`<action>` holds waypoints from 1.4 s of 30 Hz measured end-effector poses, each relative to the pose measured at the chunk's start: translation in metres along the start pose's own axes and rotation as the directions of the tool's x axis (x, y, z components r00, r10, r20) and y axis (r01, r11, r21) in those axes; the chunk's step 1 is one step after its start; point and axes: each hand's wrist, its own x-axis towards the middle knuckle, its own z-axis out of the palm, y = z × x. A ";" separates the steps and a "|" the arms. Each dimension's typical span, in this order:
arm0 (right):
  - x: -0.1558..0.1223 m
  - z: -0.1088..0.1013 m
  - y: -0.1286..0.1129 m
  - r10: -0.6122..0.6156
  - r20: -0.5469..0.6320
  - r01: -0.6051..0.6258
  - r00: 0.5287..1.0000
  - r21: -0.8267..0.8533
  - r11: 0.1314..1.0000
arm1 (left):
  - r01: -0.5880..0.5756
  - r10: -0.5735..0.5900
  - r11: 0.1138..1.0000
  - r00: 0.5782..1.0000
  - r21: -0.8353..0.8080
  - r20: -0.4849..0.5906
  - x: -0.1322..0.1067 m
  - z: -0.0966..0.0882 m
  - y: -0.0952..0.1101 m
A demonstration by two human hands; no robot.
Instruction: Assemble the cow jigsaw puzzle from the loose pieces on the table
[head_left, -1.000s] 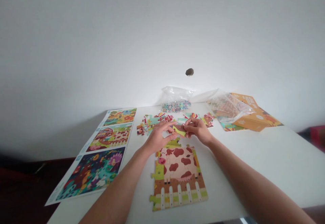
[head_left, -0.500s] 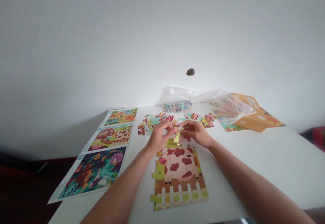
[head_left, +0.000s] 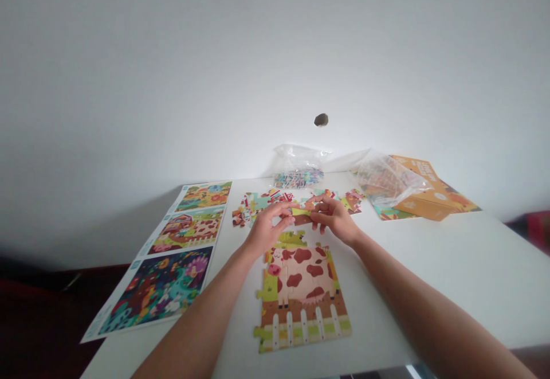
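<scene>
A puzzle piece [head_left: 302,217], green above and brown below, is between my two hands just beyond the joined part of a puzzle. My left hand [head_left: 268,230] pinches its left side with thumb and fingers. On the other side, the thumb and fingers of my right hand [head_left: 334,218] are closed on its right edge. Nearer to me lies the joined puzzle [head_left: 307,299], showing a spotted cow behind a white fence. Its far edge has a green piece [head_left: 289,238] sticking up. Loose puzzle pieces [head_left: 244,210] lie behind my hands, partly covered by them.
On the left, a picture sheet [head_left: 169,261] with three scenes hangs slightly over the table edge. A clear bag of puzzle pieces [head_left: 299,172] stands against the wall. At the back right are another crumpled plastic bag [head_left: 387,181] and an orange box [head_left: 429,198].
The piece between my hands has moved a little away from the joined puzzle and been turned, so its green and brown face shows. Both hands shifted slightly farther back.
</scene>
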 end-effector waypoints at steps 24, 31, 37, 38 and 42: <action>-0.001 -0.002 0.001 -0.001 -0.014 0.000 1.000 -0.035 0.999 | 0.012 -0.016 0.997 0.998 -0.082 -0.057 0.002 -0.003 0.010; 0.000 -0.001 0.002 0.001 -0.012 -0.001 1.000 -0.038 0.999 | -0.018 0.015 0.999 0.998 -0.038 -0.066 0.002 -0.005 0.007; -0.001 -0.001 0.000 0.004 -0.007 -0.004 1.000 -0.059 0.998 | 0.001 -0.003 0.996 1.000 -0.094 -0.023 0.001 -0.006 0.009; -0.001 -0.001 -0.001 0.004 -0.005 -0.005 1.000 -0.066 0.998 | 0.000 -0.002 0.995 1.000 -0.095 -0.021 0.001 -0.006 0.009; -0.002 -0.001 -0.002 0.016 -0.008 -0.017 1.000 -0.077 0.997 | -0.003 0.001 0.996 1.000 -0.085 -0.025 0.001 -0.006 0.008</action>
